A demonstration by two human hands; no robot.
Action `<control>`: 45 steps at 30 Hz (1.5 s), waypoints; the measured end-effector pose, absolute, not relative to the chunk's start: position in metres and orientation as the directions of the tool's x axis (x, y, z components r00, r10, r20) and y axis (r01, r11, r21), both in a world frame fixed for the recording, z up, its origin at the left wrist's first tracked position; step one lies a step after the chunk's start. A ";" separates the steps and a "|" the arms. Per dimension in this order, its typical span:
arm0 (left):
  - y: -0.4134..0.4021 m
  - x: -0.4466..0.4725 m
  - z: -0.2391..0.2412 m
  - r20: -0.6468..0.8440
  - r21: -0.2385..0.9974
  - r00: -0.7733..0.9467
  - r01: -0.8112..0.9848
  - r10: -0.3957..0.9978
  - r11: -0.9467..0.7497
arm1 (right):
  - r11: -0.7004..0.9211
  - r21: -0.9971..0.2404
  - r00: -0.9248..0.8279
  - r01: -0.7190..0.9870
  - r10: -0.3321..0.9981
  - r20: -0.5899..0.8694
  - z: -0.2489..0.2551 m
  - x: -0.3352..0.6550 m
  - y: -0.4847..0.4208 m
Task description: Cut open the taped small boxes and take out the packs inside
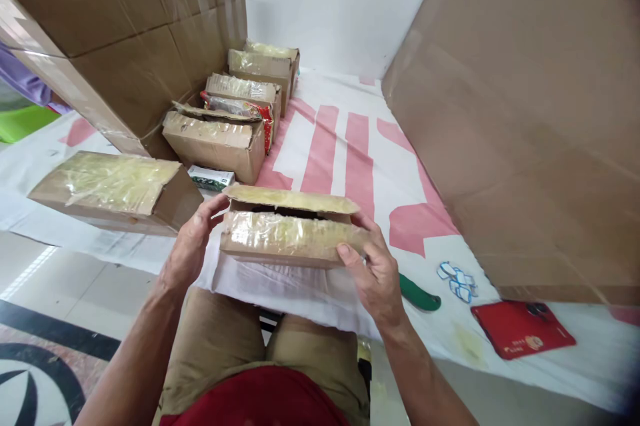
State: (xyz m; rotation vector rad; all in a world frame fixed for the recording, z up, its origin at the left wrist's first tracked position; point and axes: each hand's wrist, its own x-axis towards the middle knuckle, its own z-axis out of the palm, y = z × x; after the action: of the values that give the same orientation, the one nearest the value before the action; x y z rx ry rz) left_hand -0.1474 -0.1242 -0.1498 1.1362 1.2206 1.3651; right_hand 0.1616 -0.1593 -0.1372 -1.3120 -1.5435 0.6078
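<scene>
Head view: left hand [193, 243], right hand [373, 269] grasp taped box [290, 239]; green handle [420, 296] beside right wrist.

Seven small taped cartons show: one between the two hands [295, 229], one lying at the left [113, 189], five in a row behind [215, 139]. Two big cartons flank them [525, 119]. One red phone [523, 327], one green handle [420, 296].

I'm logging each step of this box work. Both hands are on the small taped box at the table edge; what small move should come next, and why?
Probably spread the two flaps. The box has a dark slit along its top, so the seam looks already parted. The left hand and right hand grip its two ends, with fingers near the flap edges, and the green handle lies unused on the table.
</scene>
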 end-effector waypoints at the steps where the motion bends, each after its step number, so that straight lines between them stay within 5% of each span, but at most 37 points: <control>1: -0.126 -0.145 -0.149 0.059 0.998 -0.134 -0.029 0.989 -0.063 | 0.271 -0.847 0.104 0.457 0.930 0.354 -0.137 0.159 -0.156; 7: -0.134 -0.128 -0.147 0.053 0.999 -0.183 0.015 0.982 -0.051 | 0.147 -0.889 0.248 0.433 0.929 0.274 -0.141 0.152 -0.147; 13: -0.136 -0.124 -0.151 0.170 0.985 -0.174 -0.005 0.970 -0.174 | 0.309 -0.773 0.072 0.554 0.907 0.415 -0.130 0.161 -0.145; 17: -0.146 -0.123 -0.148 0.215 0.969 -0.143 0.154 0.966 -0.193 | 0.396 -0.696 -0.084 0.599 0.895 0.437 -0.125 0.164 -0.145; 32: -0.194 -0.123 -0.164 0.469 0.865 -0.095 0.247 0.878 -0.436 | 0.531 -0.503 -0.083 0.682 0.740 0.668 -0.139 0.158 -0.181; 45: -0.233 -0.124 -0.179 0.535 0.752 -0.069 0.493 0.842 -0.438 | 0.592 -0.407 -0.098 0.696 0.640 0.762 -0.161 0.162 -0.210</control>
State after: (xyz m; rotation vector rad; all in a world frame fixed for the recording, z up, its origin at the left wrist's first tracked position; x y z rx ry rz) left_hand -0.1243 -0.2331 -0.1792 1.8868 1.4365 1.5094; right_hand 0.1624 -0.2102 -0.1609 -1.0919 -1.7925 -0.0685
